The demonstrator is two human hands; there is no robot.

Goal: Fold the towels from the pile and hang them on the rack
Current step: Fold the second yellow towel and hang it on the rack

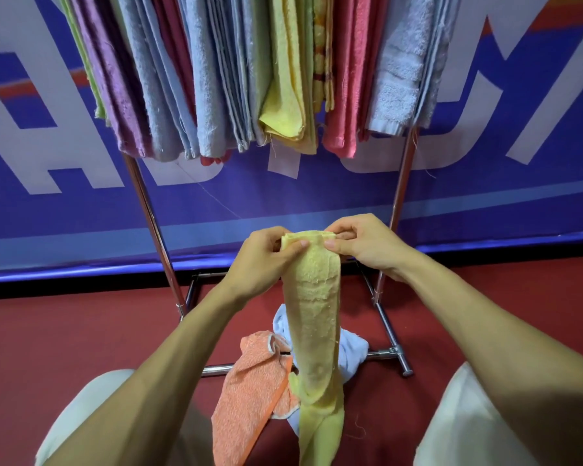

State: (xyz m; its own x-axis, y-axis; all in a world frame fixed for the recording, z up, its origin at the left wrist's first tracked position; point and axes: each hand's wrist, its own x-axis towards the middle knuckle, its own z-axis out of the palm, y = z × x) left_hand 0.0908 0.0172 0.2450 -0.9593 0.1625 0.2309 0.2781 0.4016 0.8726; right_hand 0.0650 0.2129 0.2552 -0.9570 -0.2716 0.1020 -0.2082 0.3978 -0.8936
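I hold the yellow towel (312, 297) by its short top edge, right in front of me and below the hanging row. My left hand (266, 260) pinches the left corner of that edge between thumb and curled fingers. My right hand (364, 245) pinches the right corner the same way, and the two thumbs lie close together on the near face of the cloth.

The towel is gathered into a narrow strip. Its long axis runs straight down from my hands, with the top end far and high and the bottom end passing out of view at the near edge. It hangs between my knees.

Behind its lower part, on the red floor (64, 338), lie an orange towel (249, 391) to the left and a pale towel (350, 351) to the right (this one bunched against the base bar). Both rest over the foot of the rack (148, 210).

Beyond my hands, the rack's top carries a packed row of hung towels (216, 79): purple, blue-grey, yellow and pink. A blue banner (81, 213) with white letters stands behind the rack.
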